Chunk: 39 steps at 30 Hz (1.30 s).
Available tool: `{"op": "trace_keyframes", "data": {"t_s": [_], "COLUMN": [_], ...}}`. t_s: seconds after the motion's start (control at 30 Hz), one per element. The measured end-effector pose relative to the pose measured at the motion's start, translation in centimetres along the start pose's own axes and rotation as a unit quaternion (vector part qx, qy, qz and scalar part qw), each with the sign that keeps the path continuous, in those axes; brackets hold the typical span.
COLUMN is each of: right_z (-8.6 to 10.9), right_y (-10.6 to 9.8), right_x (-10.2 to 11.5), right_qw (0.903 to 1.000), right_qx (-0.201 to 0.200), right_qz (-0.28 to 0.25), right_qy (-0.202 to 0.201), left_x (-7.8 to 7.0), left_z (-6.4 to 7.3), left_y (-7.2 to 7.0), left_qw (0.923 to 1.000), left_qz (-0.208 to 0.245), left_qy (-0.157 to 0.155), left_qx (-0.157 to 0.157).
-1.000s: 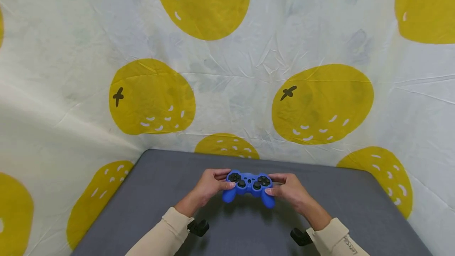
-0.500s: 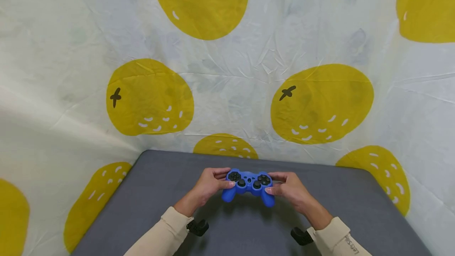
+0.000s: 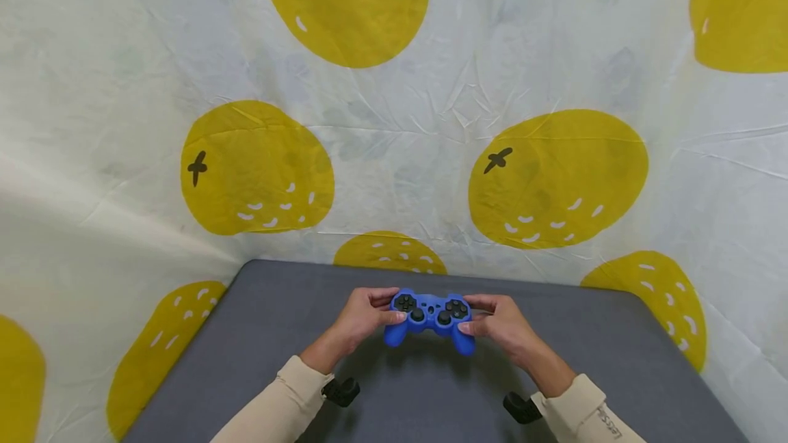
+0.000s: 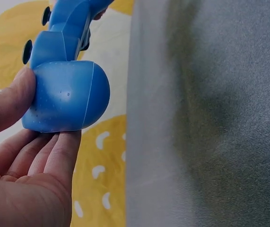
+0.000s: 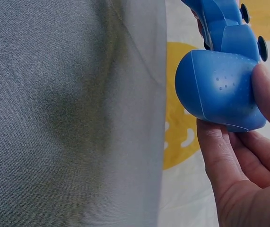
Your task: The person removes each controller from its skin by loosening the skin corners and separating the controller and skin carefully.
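Note:
A blue game controller point(image 3: 430, 307) with black buttons and two black thumbsticks is held up over the grey table, its button face toward the head camera. My left hand point(image 3: 362, 320) pinches its left end, thumb on the front and fingers at the outer side. On the opposite end, my right hand point(image 3: 500, 327) holds it the same way. The left wrist view shows one rounded blue grip point(image 4: 66, 97) between thumb and fingers. In the right wrist view the other grip point(image 5: 224, 90) sits between the right thumb and fingers.
The grey cloth-covered table point(image 3: 295, 292) spreads below, with the hands' shadows on it. Behind and at both sides hangs a white curtain point(image 3: 400, 176) printed with big yellow fruit. Black wrist cameras point(image 3: 340, 392) are strapped at both cream cuffs.
The controller and both hands have risen very slightly in the head view. The grip of both hands stays the same.

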State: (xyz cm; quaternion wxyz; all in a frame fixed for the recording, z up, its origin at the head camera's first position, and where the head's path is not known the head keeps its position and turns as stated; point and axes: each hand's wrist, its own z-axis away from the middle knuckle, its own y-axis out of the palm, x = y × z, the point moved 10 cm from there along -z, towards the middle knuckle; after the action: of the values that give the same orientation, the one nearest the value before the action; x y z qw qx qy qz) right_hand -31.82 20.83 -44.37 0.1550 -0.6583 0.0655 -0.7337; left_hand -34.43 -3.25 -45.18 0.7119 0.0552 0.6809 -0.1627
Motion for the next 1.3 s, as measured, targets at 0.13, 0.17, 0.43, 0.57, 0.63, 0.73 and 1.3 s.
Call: {"op": "trace_keyframes", "data": {"t_s": [0.13, 0.17, 0.43, 0.57, 0.63, 0.73, 1.3], "right_z": [0.3, 0.4, 0.5, 0.7, 0.7, 0.9, 1.4], "right_y": [-0.2, -0.3, -0.4, -0.5, -0.6, -0.7, -1.2], "right_x": [0.0, 0.0, 0.2, 0.3, 0.4, 0.5, 0.9], "right_qw": [0.9999, 0.9998, 0.9997, 0.9996, 0.9995, 0.9993, 0.9975], "right_qx": [-0.012, -0.014, -0.021, -0.024, -0.027, -0.030, -0.062], "right_qz": [0.000, 0.001, 0.009, 0.014, 0.017, 0.020, 0.033], "right_qy": [0.010, 0.013, 0.005, 0.001, -0.002, -0.004, 0.005], "left_x": [-0.4, -0.4, -0.7, -0.7, -0.8, -1.0, -1.0], "left_z": [0.0, 0.0, 0.3, 0.3, 0.3, 0.4, 0.5], "left_y": [0.2, 0.2, 0.2, 0.3, 0.4, 0.4, 0.4], "left_qw": [0.9999, 0.9999, 0.9997, 0.9997, 0.9996, 0.9994, 0.9993], "left_qz": [-0.007, -0.006, -0.011, -0.010, -0.011, -0.010, -0.007], "left_qy": [0.008, 0.009, 0.021, 0.023, 0.027, 0.033, 0.036], "left_qx": [0.002, 0.002, -0.004, -0.003, -0.002, -0.002, -0.011]}}
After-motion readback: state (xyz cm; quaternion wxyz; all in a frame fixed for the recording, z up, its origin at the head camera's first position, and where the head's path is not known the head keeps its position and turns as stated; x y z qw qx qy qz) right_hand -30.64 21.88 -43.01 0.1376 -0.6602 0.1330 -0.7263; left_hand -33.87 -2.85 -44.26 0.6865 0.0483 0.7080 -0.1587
